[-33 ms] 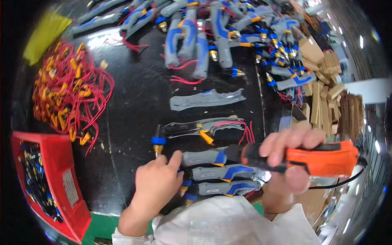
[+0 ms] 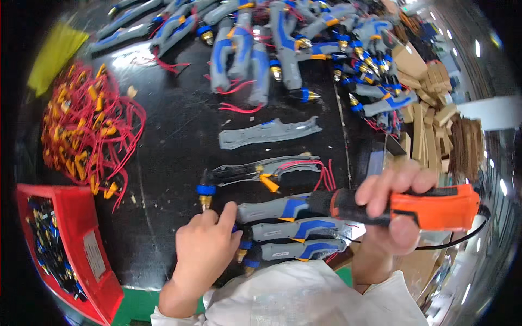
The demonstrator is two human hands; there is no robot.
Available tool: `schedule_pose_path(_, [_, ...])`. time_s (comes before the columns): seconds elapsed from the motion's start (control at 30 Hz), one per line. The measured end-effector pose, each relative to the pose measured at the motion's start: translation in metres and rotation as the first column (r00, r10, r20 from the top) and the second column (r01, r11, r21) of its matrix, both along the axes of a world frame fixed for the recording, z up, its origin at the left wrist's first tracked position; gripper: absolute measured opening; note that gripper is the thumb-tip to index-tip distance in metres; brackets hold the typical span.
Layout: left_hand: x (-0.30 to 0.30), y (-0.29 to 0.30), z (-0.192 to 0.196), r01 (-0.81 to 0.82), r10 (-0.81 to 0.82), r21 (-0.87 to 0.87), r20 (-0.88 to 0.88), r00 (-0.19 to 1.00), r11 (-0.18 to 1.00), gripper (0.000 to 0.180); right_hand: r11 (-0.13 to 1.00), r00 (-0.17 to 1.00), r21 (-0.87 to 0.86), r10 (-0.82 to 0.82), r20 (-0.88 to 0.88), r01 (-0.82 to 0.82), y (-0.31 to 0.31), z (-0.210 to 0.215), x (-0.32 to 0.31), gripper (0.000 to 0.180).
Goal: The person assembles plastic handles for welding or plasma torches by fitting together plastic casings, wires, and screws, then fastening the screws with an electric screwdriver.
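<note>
My right hand (image 2: 394, 202) is wrapped round an orange and black power screwdriver (image 2: 451, 209), held level. Its dark nose points left, over the right end of the nearest-to-middle grey and blue torch handle (image 2: 272, 209); whether a bit touches it is hidden. At that handle's left end, my left hand (image 2: 205, 239) pinches the front with thumb and index finger. Two more closed torch handles, a middle one (image 2: 296, 230) and a lower one (image 2: 299, 250), lie just below. Above is an open handle half (image 2: 244, 173) with red wires, an orange trigger and a blue-collared brass head; beyond it lies a bare grey shell (image 2: 269, 133).
Red wires with orange triggers (image 2: 89, 130) are heaped at the left, behind a red bin (image 2: 81, 239) of blue and brass heads. Several torch handles (image 2: 283, 46) lie along the far side. Cardboard pieces (image 2: 427, 130) stack at the right. A black cord (image 2: 451, 245) trails from the screwdriver.
The whole view has shifted slightly, so the table's things sit a little further left. My right hand and the screwdriver have moved slightly right relative to the handles. My left hand keeps its hold.
</note>
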State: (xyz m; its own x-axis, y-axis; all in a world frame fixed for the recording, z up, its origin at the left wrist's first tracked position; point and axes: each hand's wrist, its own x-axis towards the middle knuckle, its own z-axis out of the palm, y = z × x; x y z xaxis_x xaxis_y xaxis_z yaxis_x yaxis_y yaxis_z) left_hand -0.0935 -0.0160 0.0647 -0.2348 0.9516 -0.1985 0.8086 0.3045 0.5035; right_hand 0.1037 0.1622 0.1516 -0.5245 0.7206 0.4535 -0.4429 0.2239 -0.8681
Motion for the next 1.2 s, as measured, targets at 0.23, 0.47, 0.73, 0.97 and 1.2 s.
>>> schedule_pose_path(0.23, [0.029, 0.030, 0.022, 0.150, -0.167, 0.311, 0.029, 0.986, 0.938, 0.040, 0.972, 0.971, -0.015, -0.234, -0.050, 0.233, 0.016, -0.003, 0.073, 0.053])
schedule_pose_path(0.47, [0.010, 0.001, 0.013, -0.125, 0.137, 0.269, -0.027, 0.990, 0.955, 0.031, 0.973, 0.975, -0.110, -0.210, -0.073, 0.202, 0.015, -0.009, 0.091, 0.053])
schedule_pose_path(0.73, [0.039, 0.020, 0.009, 0.117, -0.120, 0.376, -0.017, 0.993, 0.919, 0.031, 0.970, 0.975, -0.159, -0.202, -0.096, 0.185, 0.022, -0.024, 0.071, 0.052])
schedule_pose_path(0.97, [0.057, 0.071, -0.016, 0.314, -0.310, 0.201, -0.048, 0.949, 0.928, 0.041, 0.980, 0.985, -0.105, -0.170, 0.015, 0.171, 0.030, -0.025, 0.053, 0.055])
schedule_pose_path(1.2, [0.100, 0.099, -0.028, 0.250, -0.275, 0.248, 0.070, 0.959, 0.936, 0.043, 0.931, 0.932, -0.050, -0.361, 0.021, 0.362, 0.040, -0.016, 0.094, 0.053])
